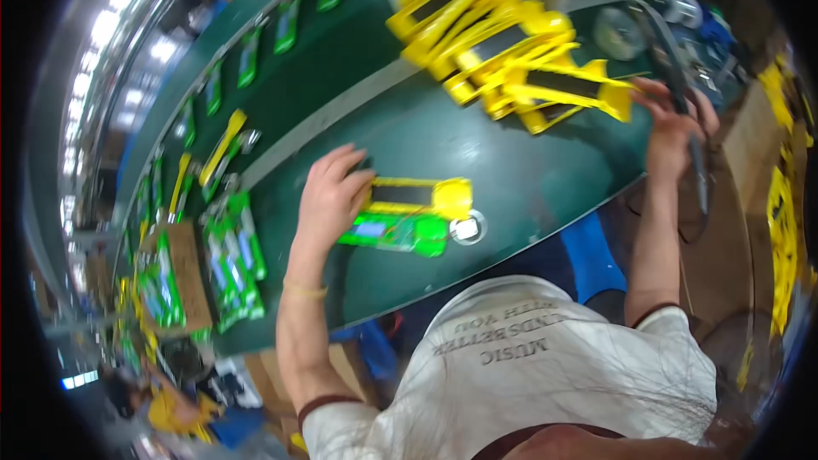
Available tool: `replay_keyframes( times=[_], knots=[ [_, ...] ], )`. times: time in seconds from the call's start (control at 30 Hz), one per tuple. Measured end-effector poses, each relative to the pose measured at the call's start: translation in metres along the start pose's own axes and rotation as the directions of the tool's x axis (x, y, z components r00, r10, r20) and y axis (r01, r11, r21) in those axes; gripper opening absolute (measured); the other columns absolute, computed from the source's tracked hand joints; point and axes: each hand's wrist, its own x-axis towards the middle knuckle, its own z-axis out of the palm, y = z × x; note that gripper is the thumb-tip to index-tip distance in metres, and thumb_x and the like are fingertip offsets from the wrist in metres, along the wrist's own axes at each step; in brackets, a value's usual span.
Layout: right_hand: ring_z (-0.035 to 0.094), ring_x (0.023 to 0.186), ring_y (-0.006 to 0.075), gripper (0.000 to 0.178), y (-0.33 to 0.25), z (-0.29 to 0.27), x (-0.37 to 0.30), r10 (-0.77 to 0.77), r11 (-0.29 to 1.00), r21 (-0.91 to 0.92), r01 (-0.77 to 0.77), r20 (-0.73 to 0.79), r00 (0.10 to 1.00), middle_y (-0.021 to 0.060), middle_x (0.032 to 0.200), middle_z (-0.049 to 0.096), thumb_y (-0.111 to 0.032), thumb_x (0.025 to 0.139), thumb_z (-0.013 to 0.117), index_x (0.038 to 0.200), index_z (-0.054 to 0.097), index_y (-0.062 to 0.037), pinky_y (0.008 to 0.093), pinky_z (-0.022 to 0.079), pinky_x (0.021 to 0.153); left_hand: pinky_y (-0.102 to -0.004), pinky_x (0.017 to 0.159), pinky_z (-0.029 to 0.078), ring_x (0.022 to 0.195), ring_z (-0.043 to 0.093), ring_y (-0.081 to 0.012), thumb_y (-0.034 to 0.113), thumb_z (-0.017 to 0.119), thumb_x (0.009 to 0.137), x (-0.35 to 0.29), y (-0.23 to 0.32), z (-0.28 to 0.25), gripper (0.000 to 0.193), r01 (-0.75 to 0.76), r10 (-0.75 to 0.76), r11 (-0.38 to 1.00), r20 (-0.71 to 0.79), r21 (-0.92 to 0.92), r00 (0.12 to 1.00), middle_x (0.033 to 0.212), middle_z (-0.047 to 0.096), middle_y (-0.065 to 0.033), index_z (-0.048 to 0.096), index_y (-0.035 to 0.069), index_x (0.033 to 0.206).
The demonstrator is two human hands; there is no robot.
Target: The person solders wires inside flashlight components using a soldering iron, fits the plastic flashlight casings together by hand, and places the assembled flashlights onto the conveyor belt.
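Observation:
My left hand (331, 196) is bent over the left end of a yellow plastic casing (454, 198) with a dark rectangular middle. Just below and partly under it lies a green casing (430, 236) with thin wires. A small white part inside a clear ring (468, 227) sits at their right end. Over at the right table edge, my right hand (675, 123) has its fingers around a long dark tool (698, 172), blurred, whose kind I cannot make out. Left of those fingers stands a pile of yellow plastic casings (511, 47).
Green parts (247, 58) line the curved belt (332, 55) along the far left. A cardboard box (189, 277) and wrapped green units (230, 260) stand at the left. A clear roll (619, 32) lies at the back right. Another person (175, 405) is at lower left.

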Motion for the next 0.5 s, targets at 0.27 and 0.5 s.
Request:
replay_keyframes(
  times=[0.27, 0.5],
  knots=[
    [0.057, 0.099, 0.0356, 0.052, -0.015, 0.093, -0.082, 0.252, 0.863, 0.406, -0.301, 0.171, 0.953, 0.0169, 0.113, 0.051, -0.052, 0.086, 0.044, 0.118, 0.03, -0.0127, 0.0475, 0.05, 0.081, -0.0424, 0.097, 0.037, 0.108, 0.049, -0.0328, 0.011, 0.074, 0.059, -0.05, 0.027, -0.019, 0.048, 0.163, -0.088, 0.917, 0.214, -0.363, 0.973, 0.11, 0.053, -0.0149, 0.049, 0.005, 0.1],
    [0.053, 0.09, 0.0191, 0.051, -0.007, 0.114, -0.087, 0.146, 0.966, 0.189, -0.179, 0.175, 0.974, 0.0125, 0.096, 0.052, -0.047, 0.09, 0.042, 0.119, 0.033, -0.0063, 0.0299, 0.041, 0.074, -0.0343, 0.078, 0.046, 0.09, 0.056, -0.0292, 0.012, 0.073, 0.064, -0.073, -0.024, -0.018, 0.048, 0.376, -0.425, 0.849, -0.056, -0.371, 0.904, 0.098, 0.054, -0.0132, 0.044, 0.005, 0.102]
  ],
)
